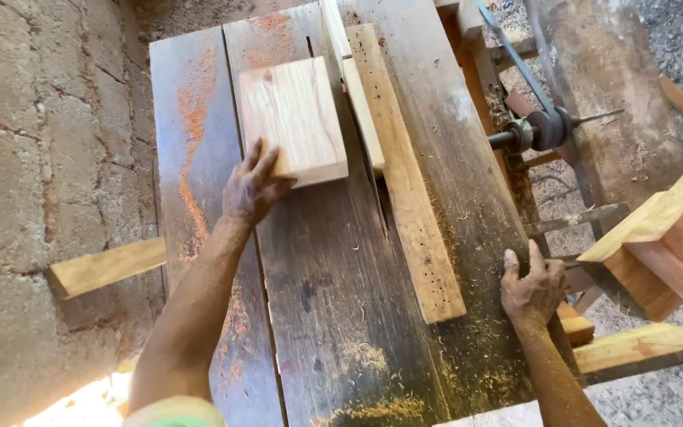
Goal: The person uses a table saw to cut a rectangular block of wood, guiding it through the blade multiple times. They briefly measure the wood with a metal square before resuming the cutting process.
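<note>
Pale wood block: your left hand lies spread on its 7 o'clock corner, gripping nothing. It looks stiff, fairly heavy; take its side edges. Right hand curls over the counter edge.

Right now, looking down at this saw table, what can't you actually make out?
All in the head view:
- Saw blade: not discernible; the wood block and the fence strip crowd the slot.
- Left hand: its palm is hidden, pressed on the block's corner.
- Right hand: fingertips curl over the table edge, out of sight.
- Belt pulley: what it drives is hidden beneath the table.
- Pale stool-like piece: cut off by the right edge.
</note>
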